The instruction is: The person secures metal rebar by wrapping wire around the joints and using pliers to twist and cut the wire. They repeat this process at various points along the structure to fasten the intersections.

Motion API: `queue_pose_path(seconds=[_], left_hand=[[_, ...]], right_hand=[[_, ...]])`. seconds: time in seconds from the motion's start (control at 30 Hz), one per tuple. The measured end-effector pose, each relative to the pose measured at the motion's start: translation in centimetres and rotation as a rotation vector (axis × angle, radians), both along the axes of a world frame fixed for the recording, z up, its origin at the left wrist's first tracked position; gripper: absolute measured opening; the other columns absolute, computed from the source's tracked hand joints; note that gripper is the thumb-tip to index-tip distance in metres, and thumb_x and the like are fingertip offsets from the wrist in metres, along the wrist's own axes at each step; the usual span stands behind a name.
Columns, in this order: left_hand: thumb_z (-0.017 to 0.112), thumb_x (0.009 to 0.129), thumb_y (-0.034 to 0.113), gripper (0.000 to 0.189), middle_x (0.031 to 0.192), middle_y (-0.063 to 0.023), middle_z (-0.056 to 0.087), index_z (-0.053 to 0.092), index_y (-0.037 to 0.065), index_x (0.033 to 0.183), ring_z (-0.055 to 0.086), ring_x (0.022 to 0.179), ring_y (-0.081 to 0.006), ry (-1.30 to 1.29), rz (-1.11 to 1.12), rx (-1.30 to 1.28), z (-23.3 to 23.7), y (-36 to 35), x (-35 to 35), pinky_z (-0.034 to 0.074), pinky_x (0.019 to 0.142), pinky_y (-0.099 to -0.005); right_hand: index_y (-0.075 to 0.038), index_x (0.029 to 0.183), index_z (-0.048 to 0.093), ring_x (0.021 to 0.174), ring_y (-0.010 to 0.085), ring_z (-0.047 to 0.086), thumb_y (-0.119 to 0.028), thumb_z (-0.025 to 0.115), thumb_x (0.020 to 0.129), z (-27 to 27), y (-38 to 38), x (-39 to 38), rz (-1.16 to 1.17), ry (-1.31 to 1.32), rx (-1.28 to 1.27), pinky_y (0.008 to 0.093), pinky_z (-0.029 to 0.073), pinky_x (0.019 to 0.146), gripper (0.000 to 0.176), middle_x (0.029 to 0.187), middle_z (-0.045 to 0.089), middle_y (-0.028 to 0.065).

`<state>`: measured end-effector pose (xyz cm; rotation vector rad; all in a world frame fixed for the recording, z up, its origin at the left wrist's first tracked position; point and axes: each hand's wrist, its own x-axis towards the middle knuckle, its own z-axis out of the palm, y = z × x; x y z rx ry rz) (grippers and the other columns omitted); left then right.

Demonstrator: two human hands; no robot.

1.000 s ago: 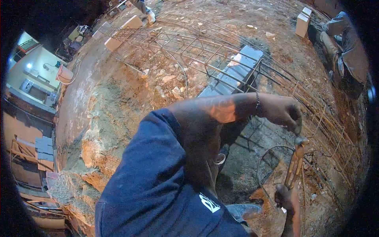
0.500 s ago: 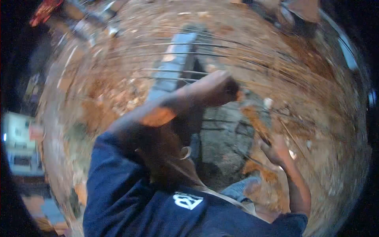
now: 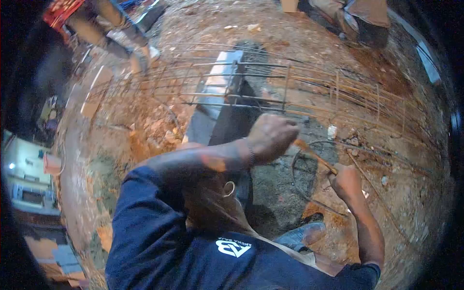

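My left hand [image 3: 273, 137] is closed in a fist, with the arm reaching across my body. A brown wooden handle [image 3: 316, 157] runs from beside its fingers down to my right hand [image 3: 347, 181], which is wrapped round the near end. The left fingers seem curled on the handle's far end; any tool head is hidden. Beneath the hands lies a grey, wet-looking patch of ground [image 3: 275, 188]. A thin dark curved rod or cord [image 3: 295, 179] loops beside the handle. Just beyond my left hand is a rebar cage [image 3: 285, 89].
The rebar cage crosses a long grey beam-like block [image 3: 210, 99]. A person's legs [image 3: 121, 41] stand at the upper left; another person [image 3: 338, 17] is at the upper right. My boot [image 3: 309, 234] is low in view. A thin stick [image 3: 374, 188] lies on the right.
My left hand has come down and slightly nearer to me. My right hand has shifted a little to the right, still on the handle. The view is sharper now.
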<state>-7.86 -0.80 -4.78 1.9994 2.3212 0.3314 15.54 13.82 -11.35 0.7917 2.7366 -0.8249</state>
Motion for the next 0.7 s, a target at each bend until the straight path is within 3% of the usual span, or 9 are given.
queue_pose_path(seconds=[0.13,0.17,0.23,0.33,0.37,0.47,0.5,0.6,0.7], left_hand=[[0.058,0.077,0.012,0.009,0.069,-0.0103,0.063,0.065,0.007,0.080,0.064,0.066,-0.0243,-0.052,0.032,0.012,1.7,1.0,-1.4,0.050,0.057,-0.0360],[0.063,0.080,0.018,0.012,0.074,-0.0080,0.065,0.066,0.007,0.085,0.063,0.071,-0.0148,-0.870,-0.043,-0.021,0.3,1.2,-3.6,0.050,0.059,-0.0326],[0.066,0.081,0.020,0.015,0.072,-0.0063,0.064,0.067,0.006,0.086,0.059,0.071,-0.0093,-1.301,0.042,-0.216,2.5,0.3,-3.3,0.049,0.063,-0.0289],[0.062,0.082,0.020,0.016,0.077,-0.0060,0.064,0.066,0.009,0.093,0.061,0.075,-0.0132,-0.713,-0.116,-0.141,2.7,0.9,-3.1,0.050,0.065,-0.0310],[0.058,0.082,0.019,0.021,0.082,-0.0064,0.064,0.065,0.014,0.102,0.062,0.074,-0.0198,0.099,-0.077,-0.467,2.9,1.5,-1.3,0.050,0.063,-0.0336],[0.056,0.078,0.017,0.029,0.084,-0.0089,0.065,0.063,0.018,0.107,0.061,0.062,-0.0263,0.035,-0.222,0.668,-7.5,1.6,-3.5,0.050,0.057,-0.0376],[0.059,0.080,0.017,0.025,0.084,-0.0093,0.066,0.065,0.015,0.104,0.061,0.062,-0.0215,0.075,0.020,0.070,0.9,1.4,-0.6,0.049,0.055,-0.0353],[0.062,0.082,0.018,0.018,0.077,-0.0115,0.066,0.067,0.005,0.094,0.056,0.060,-0.0143,-1.062,0.050,-0.246,2.9,1.1,-3.7,0.047,0.057,-0.0320],[0.063,0.080,0.018,0.017,0.076,-0.0111,0.066,0.067,0.006,0.091,0.053,0.057,-0.0182,-0.949,-0.072,-0.237,-0.8,1.3,-4.7,0.047,0.057,-0.0318]], right_hand=[[-0.003,0.095,0.060,0.064,0.0327,0.059,-0.029,0.065,0.077,2.0,-0.2,0.2,0.032,-0.036,-0.255,0.0409,0.048,0.064,0.032,0.068,0.059,0.0222],[-0.003,0.095,0.060,0.064,0.0327,0.059,-0.029,0.065,0.077,2.6,-0.8,0.3,0.045,-0.025,-0.257,0.0409,0.048,0.064,0.032,0.068,0.059,0.0222],[-0.001,0.085,0.059,0.060,0.0234,0.056,-0.023,0.066,0.077,3.4,-2.9,1.5,-0.191,0.118,-0.734,0.0385,0.046,0.060,0.025,0.062,0.055,0.0178],[-0.001,0.075,0.059,0.056,0.0179,0.053,-0.018,0.065,0.077,-0.9,-0.8,1.4,0.024,0.182,-0.366,0.0354,0.044,0.056,0.019,0.057,0.052,0.0121],[-0.001,0.076,0.060,0.055,0.0195,0.054,-0.019,0.065,0.077,-0.2,-0.5,0.8,-0.004,0.119,-0.159,0.0356,0.044,0.055,0.019,0.057,0.054,0.0125],[0.000,0.078,0.062,0.056,0.0237,0.056,-0.019,0.066,0.076,-0.7,-0.3,1.2,-0.042,0.125,-0.035,0.0369,0.044,0.055,0.019,0.061,0.058,0.0147],[0.000,0.078,0.063,0.058,0.0241,0.057,-0.020,0.067,0.075,-0.5,-0.2,1.3,-0.066,0.109,-0.130,0.0367,0.045,0.056,0.020,0.065,0.060,0.0150],[0.000,0.078,0.062,0.063,0.0270,0.059,-0.022,0.070,0.073,0.2,-0.4,2.1,-0.117,0.109,-0.436,0.0371,0.045,0.059,0.024,0.073,0.062,0.0161],[-0.001,0.076,0.061,0.064,0.0293,0.059,-0.023,0.071,0.072,2.2,-1.0,1.3,-0.163,0.038,-0.636,0.0379,0.046,0.061,0.025,0.069,0.061,0.0161]])
